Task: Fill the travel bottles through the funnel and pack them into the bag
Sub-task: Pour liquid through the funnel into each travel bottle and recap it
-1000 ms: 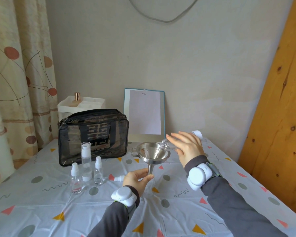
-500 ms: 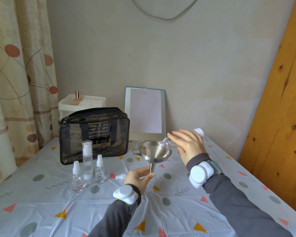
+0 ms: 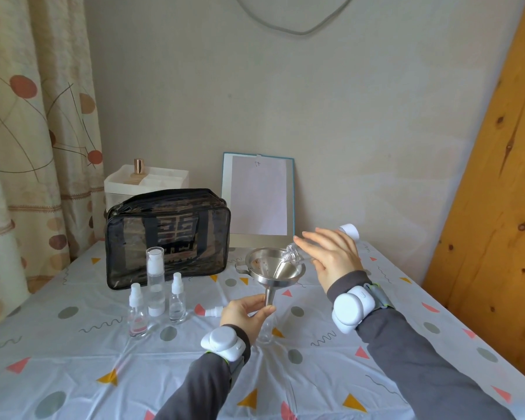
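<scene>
Table (image 3: 73, 374): patterned cloth is covering it; everything is sitting on its far half.
Bag (image 3: 167, 237): black see-through, standing upright far left, top appearing closed.
Clipboard (image 3: 259, 195): leaning against the far wall, right of the bag.
Right hand (image 3: 334, 259): reaching in from the right, fingers lying nearly straight over the pouring bottle (image 3: 293, 256) and holding it tipped; thumb hidden.
Funnel (image 3: 275, 266): steel, standing upright mid-table, right of the bag; the pouring bottle's open neck is hanging over its right rim.
Left hand (image 3: 246, 313): fingers and thumb curling round the foot of the funnel's stem.
Pump bottle (image 3: 155, 280): tallest, standing just in front of the bag.
Spray bottles: two capped ones flanking it, one left and nearer (image 3: 137, 313), one right (image 3: 177, 301).
Travel bottle (image 3: 267, 328): clear, standing under the funnel stem, mostly hidden by the left hand.
Spray top (image 3: 212, 311): lying loose, left of that hand.
</scene>
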The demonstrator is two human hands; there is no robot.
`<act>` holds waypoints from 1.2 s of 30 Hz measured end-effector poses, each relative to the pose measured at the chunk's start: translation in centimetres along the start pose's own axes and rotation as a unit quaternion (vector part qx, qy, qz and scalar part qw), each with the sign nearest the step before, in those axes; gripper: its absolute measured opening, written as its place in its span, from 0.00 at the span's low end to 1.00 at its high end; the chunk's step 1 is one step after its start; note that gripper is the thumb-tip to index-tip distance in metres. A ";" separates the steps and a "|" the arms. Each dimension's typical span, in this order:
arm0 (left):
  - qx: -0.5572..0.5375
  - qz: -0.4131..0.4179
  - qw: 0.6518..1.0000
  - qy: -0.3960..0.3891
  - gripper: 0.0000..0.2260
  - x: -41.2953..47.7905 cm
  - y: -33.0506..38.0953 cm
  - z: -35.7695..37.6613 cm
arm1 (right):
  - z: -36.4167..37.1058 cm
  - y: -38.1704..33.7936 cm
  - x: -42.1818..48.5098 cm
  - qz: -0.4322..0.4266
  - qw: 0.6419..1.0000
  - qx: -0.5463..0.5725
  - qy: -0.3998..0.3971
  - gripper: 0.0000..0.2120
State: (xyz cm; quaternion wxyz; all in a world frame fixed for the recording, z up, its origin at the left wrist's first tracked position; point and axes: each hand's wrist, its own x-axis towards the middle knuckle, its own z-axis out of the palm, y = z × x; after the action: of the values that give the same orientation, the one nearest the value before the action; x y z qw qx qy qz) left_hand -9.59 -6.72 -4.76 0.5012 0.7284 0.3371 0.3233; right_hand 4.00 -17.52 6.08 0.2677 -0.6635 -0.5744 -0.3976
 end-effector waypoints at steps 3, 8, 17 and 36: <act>-0.006 0.005 1.000 0.002 0.14 0.0 0.0 0.0 | 0.0 -0.1 0.0 -0.003 1.000 -0.005 0.000 0.33; -0.013 0.005 1.000 0.011 0.15 -0.1 0.0 0.0 | -0.1 0.0 0.1 -0.020 0.999 -0.020 0.018 0.33; -0.022 0.000 1.000 0.013 0.15 0.0 -0.1 0.2 | 0.0 0.0 0.3 -0.054 0.997 -0.044 0.045 0.32; -0.031 -0.006 0.999 0.016 0.15 0.2 -0.3 0.2 | -0.6 -0.1 0.8 -0.090 0.994 -0.044 0.040 0.29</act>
State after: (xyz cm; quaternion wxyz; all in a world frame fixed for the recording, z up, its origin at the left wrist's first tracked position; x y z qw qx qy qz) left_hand -9.36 -6.61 -5.09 0.5204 0.7049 0.3394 0.3423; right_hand 3.76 -17.58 7.04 0.2238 -0.6043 -0.6024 -0.4710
